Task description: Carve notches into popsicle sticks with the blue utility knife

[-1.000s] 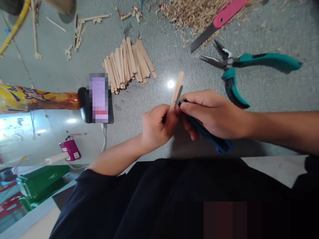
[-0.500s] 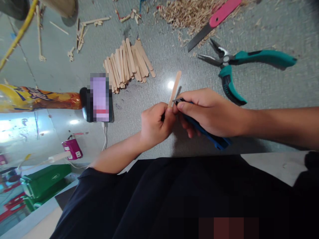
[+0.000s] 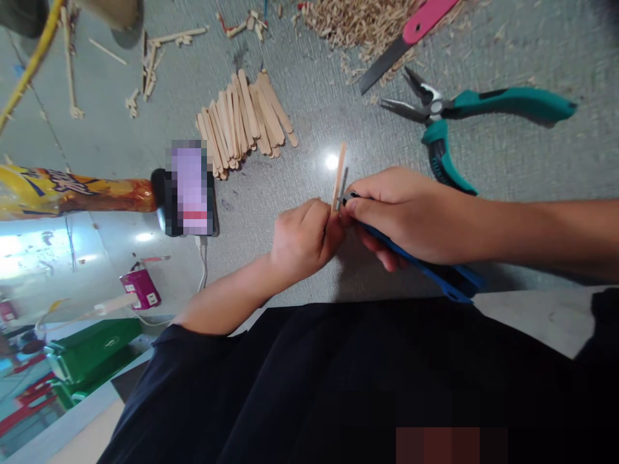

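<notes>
A wooden craft stick (image 3: 339,171) stands up out of my left hand (image 3: 304,238), whose fingers are closed round its lower end. It is turned nearly edge-on. My right hand (image 3: 401,216) grips cutting pliers with blue handles (image 3: 425,265). Their small metal head (image 3: 347,197) is at the stick's right edge, just above my left fingers; whether the jaws touch the wood I cannot tell. Beyond my hands lies a fanned pile of craft sticks (image 3: 246,119).
Teal-handled long-nose pliers (image 3: 436,108) lie open at right, near a pink-handled saw blade (image 3: 387,64) and a heap of wood chips (image 3: 358,26). Left are a propped phone (image 3: 191,187), its cable (image 3: 203,264) and a yellow-labelled bottle (image 3: 72,190). Small stick constructions (image 3: 152,64) lie farther back.
The craft stick has turned from showing its flat face to nearly edge-on. The blue handles have shifted right and now show spread apart. Both hands stay close together.
</notes>
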Motion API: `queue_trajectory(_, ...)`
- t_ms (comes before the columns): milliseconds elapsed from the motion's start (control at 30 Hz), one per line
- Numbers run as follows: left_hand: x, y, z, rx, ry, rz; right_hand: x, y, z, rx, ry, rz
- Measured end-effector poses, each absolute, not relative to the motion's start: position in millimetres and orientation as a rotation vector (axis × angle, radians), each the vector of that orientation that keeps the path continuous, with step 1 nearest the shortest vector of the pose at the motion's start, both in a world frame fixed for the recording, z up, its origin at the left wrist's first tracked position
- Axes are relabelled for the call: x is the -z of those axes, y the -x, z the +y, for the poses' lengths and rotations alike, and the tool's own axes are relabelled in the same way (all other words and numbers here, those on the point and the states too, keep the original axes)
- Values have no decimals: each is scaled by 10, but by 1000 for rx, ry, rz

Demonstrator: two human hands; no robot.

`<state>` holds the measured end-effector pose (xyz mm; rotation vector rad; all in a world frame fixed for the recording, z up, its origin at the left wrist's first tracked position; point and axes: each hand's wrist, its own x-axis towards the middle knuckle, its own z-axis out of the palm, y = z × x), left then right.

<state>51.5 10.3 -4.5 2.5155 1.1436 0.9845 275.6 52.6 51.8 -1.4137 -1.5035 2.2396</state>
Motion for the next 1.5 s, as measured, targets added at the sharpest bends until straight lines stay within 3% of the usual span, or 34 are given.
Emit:
queue_trajectory(267, 63, -524, 81, -990, -2586, 1113, -520, -2777, 559, -2294, 1462, -1601)
queue_trajectory(500, 31, -516, 76, -994, -2605, 1094, -502, -2821, 633, -2443, 1248, -1589)
queue_trajectory(833, 21, -510, 54, -948, -2562, 1075, -798, -2797, 659, -2440, 1452, -1621)
queue_trajectory(1167, 11, -524, 23, -932, -2805, 1083, -490, -2840, 700, -2601, 1235, -1641)
queue_trajectory(1333, -35, -498, 25, -898, -2651, 1087, -540, -2837, 684, -2438, 1290, -1690)
queue_trajectory(1500, -55, -469, -47, -912, -2316, 1136, -730, -2822, 646, -2550, 1194, -1406)
